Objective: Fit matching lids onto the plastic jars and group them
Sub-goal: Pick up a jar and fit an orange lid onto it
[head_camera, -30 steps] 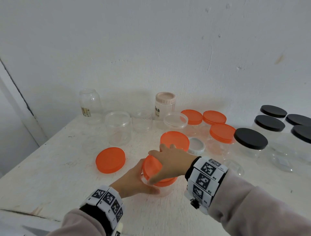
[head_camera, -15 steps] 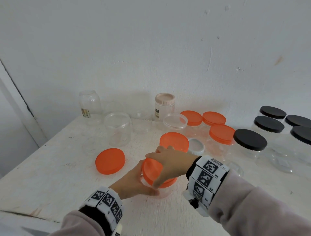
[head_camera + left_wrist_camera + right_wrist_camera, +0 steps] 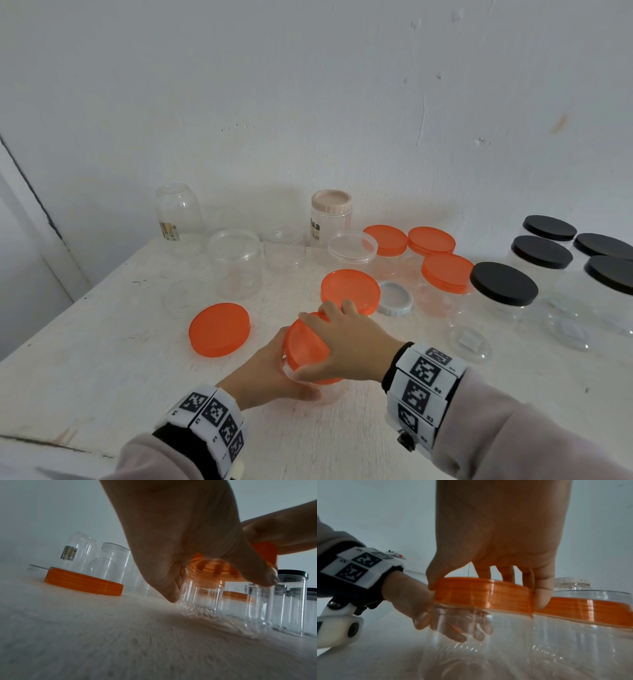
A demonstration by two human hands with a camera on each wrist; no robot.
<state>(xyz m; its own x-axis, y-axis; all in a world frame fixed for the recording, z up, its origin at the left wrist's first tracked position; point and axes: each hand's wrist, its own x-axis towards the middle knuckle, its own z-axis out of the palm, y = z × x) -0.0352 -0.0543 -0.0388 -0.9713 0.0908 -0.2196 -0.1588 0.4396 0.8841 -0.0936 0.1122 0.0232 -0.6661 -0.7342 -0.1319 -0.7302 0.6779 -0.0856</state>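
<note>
A clear plastic jar [image 3: 329,394] [image 3: 496,642] [image 3: 205,595] stands near the table's front edge. My left hand [image 3: 270,373] [image 3: 171,547] grips its side, fingers wrapped round the wall. An orange lid [image 3: 305,342] [image 3: 484,595] [image 3: 214,569] sits tilted on the jar's mouth. My right hand [image 3: 346,342] [image 3: 501,540] grips that lid from above, thumb on one side of the rim and fingers on the other. A second orange-lidded jar [image 3: 350,289] stands just behind. A loose orange lid [image 3: 219,329] [image 3: 82,580] lies flat to the left.
At the back stand open clear jars [image 3: 234,263], an upturned jar [image 3: 178,219] and a pink-lidded jar [image 3: 330,214]. Three orange-lidded jars [image 3: 445,274] group at centre right, black-lidded jars [image 3: 503,284] at far right. A white lid [image 3: 394,298] lies nearby. The wall is close behind.
My right hand has turned a little on the orange lid, with the lid still tilted on the jar. My left hand keeps its hold on the jar.
</note>
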